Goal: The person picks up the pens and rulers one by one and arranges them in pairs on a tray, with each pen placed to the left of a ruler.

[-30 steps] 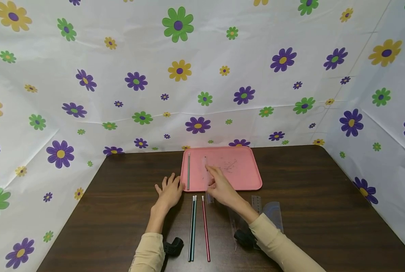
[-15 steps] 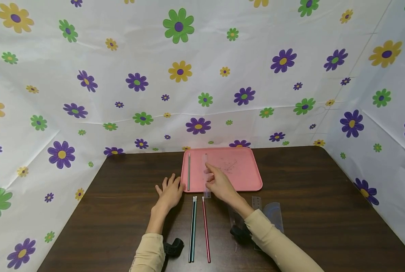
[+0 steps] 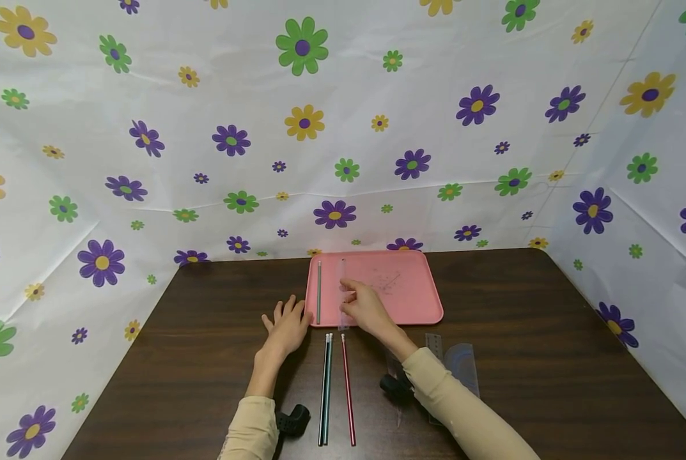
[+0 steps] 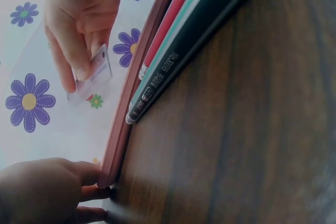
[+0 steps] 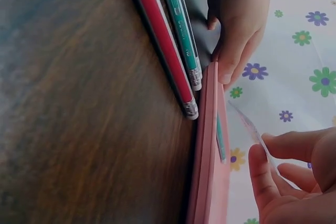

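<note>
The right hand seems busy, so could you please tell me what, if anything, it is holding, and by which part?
The right hand pinches a clear ruler near the middle of its length.

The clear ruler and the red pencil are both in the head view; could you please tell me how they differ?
The clear ruler is see-through and flat, whereas the red pencil is opaque and rod-like. The ruler is pinched in the right grip, mostly over the pink tray; the pencil lies unheld on the table. Both are long and narrow.
</note>
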A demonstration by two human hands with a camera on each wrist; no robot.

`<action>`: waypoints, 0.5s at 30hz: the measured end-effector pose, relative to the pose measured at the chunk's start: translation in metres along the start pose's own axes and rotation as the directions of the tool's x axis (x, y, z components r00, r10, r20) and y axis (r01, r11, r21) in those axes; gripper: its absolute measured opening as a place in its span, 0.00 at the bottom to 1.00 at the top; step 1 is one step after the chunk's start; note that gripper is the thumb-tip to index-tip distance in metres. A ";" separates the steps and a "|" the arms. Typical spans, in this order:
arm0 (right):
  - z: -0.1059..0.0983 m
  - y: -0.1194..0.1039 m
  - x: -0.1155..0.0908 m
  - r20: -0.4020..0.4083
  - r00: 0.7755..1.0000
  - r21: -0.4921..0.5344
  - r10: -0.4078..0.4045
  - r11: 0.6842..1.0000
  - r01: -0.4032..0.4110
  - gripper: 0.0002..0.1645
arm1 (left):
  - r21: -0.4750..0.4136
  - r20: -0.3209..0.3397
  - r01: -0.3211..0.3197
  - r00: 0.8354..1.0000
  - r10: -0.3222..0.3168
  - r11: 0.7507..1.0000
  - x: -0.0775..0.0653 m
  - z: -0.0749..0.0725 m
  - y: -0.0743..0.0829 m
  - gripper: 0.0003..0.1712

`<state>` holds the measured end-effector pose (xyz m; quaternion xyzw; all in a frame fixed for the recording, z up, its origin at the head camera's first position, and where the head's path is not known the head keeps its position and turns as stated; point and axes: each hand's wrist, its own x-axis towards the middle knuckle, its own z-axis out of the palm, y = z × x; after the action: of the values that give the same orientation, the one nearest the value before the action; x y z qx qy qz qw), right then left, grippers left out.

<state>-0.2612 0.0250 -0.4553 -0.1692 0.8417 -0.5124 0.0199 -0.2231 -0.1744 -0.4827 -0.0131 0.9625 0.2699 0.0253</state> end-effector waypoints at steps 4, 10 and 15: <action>0.002 -0.003 0.003 0.029 0.999 -0.030 0.012 0.999 -0.012 0.38 | 0.008 0.001 -0.002 1.000 0.002 1.000 0.000 0.000 -0.001 0.29; 0.003 -0.005 0.007 0.060 0.998 -0.061 -0.018 0.998 0.022 0.44 | 0.010 0.000 -0.003 1.000 0.003 1.000 0.000 0.000 0.000 0.29; 0.006 -0.004 0.012 0.082 0.996 -0.084 -0.023 0.996 0.030 0.44 | 0.006 -0.002 -0.002 1.000 0.002 1.000 0.000 0.000 0.001 0.29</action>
<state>-0.2696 0.0141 -0.4528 -0.2015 0.8589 -0.4691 0.0400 -0.2230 -0.1739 -0.4819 -0.0124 0.9633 0.2669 0.0243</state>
